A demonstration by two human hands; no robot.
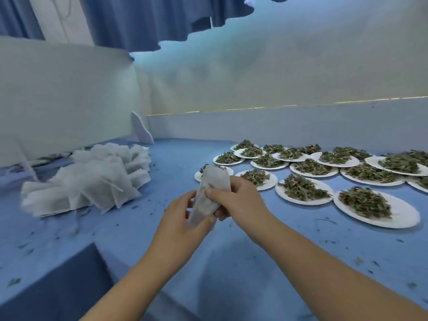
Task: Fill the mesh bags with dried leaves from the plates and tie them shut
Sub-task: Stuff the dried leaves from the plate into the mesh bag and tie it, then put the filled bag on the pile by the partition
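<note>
Holding one mesh bag (209,195) with both hands over the middle of the table (176,158), toward its near edge. Left hand (183,218) grips the bag's lower end, fingers curled round it, thumb at the bottom corner. Right hand (240,198) pinches the bag around its middle, thumb on the front, other fingers behind. Bag stands roughly upright, top end leaning away toward the far edge. Cannot tell how full it is or whether its mouth is tied.

White plates (403,216) heaped with dried leaves (363,202) are crowded along the right side of the table, from mid-depth back to the far edge, several rims overlapping. Top of the bag overlaps the leftmost plate in view. Pile of mesh bags (92,179) lies on the left side, well apart from the plates. Leaf crumbs (399,240) are scattered over the blue table surface, near edge included.
</note>
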